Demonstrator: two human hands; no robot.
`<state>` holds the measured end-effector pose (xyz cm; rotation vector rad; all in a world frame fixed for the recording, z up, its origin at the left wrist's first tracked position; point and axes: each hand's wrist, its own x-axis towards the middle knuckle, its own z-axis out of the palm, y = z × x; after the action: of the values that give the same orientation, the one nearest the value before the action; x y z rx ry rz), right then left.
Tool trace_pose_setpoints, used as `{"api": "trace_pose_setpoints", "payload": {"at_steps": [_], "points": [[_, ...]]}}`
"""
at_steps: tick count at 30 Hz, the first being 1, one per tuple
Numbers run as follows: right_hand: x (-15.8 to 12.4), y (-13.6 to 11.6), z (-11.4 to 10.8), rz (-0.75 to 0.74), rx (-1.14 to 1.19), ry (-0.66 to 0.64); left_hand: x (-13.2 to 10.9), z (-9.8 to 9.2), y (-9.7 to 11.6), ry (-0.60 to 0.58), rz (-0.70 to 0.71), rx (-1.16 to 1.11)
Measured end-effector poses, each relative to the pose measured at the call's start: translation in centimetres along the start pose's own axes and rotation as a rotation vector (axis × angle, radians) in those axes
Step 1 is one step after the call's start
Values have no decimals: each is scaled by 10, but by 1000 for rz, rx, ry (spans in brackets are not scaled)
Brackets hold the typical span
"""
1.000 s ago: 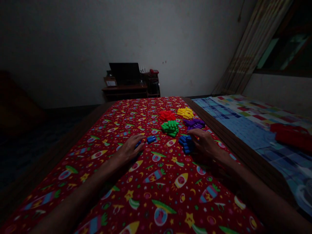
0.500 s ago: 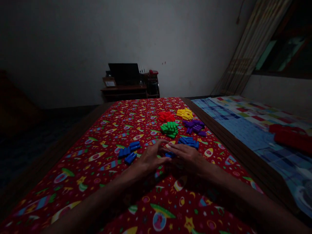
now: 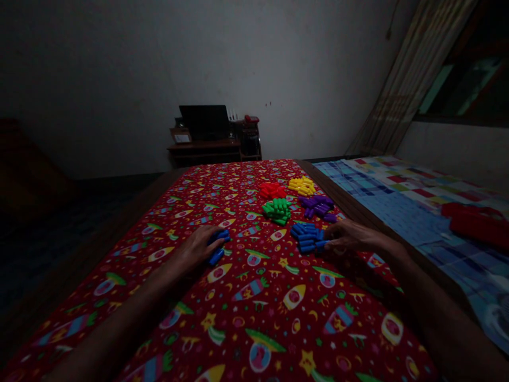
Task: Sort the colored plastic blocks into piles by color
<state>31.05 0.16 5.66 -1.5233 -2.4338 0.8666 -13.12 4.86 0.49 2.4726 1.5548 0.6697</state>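
Note:
Several small blue pieces (image 3: 217, 257) lie left of centre on the red patterned cloth (image 3: 254, 297). My left hand (image 3: 196, 245) curves over them from the left, its fingers partly hiding some; whether it grips one is unclear. A larger blue pile (image 3: 306, 237) sits right of centre. At its right edge is my right hand (image 3: 347, 235), thumb and fingers closed around a blue piece (image 3: 322, 244). Beyond that pile lie green pieces (image 3: 277, 210), purple pieces (image 3: 317, 206), red pieces (image 3: 272, 190) and yellow pieces (image 3: 301, 185), each colour in its own heap.
The cloth covers a long table with brown edges (image 3: 342, 196). To the right is a bed with a blue checked sheet (image 3: 382, 212) and a red bag (image 3: 477, 223). A dark monitor (image 3: 204, 121) stands on a desk by the far wall.
My hands have moved apart from the middle, the left to the left blue pieces, the right to the blue pile. Blue pieces that were between them now appear at the pile's near side.

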Motion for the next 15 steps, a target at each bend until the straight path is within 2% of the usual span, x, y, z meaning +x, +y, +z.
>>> {"api": "trace_pose_setpoints", "payload": {"at_steps": [1,3,5,7,10,12,13,15], "points": [[2,5,3,-7,-25,32,0,2,-3,-1,-21,0],[5,11,8,-46,-96,178,1,2,0,4,-48,-7],[5,12,10,-76,-137,293,2,-2,9,25,-55,-36],[4,6,9,-85,-166,352,2,-8,23,60,-70,-93],[3,-16,15,-115,-207,503,-1,-16,51,75,-102,-225],[5,-37,29,-177,-155,586,-5,-15,73,54,-68,-323],[6,-48,38,-224,-91,595,-8,-12,84,30,-33,-371],[9,-70,59,-323,55,520,-15,-2,104,-39,42,-450]]}}
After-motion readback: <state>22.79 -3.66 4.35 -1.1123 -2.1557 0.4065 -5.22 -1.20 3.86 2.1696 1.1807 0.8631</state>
